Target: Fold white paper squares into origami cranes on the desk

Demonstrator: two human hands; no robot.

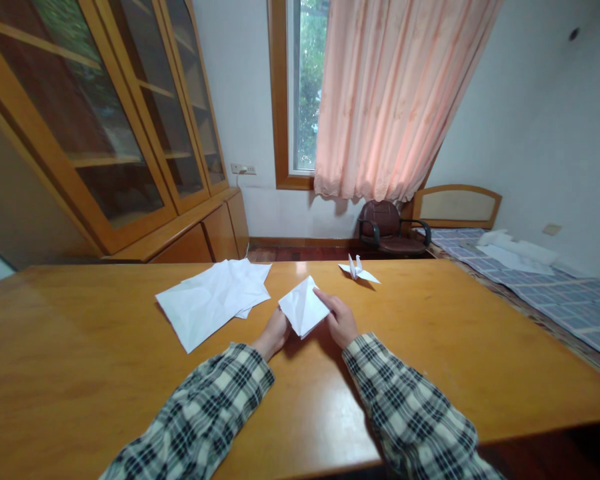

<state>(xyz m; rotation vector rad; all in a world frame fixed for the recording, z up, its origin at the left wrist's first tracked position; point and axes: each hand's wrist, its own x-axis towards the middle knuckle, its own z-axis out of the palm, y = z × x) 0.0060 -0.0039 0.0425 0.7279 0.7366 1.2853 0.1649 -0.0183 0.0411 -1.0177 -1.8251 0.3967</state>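
A white sheet of paper folded into a small layered square (303, 308) is held above the table, one corner pointing away from me. My left hand (274, 331) grips its left side from below, with most fingers hidden behind the paper. On the right edge, my right hand (341, 321) pinches it, the index finger lying along the upper right side. Beyond my right hand a finished white paper crane (358, 271) stands on the table. Left of my hands lie several creased white paper sheets (215, 297), loosely overlapping.
The wooden table (105, 373) spans the view. Behind it stand a glass-door cabinet (130, 120) on the left, a brown armchair (387, 227), and a window with a pink curtain (390, 93). A bed (540, 280) with a checked cover is at the right.
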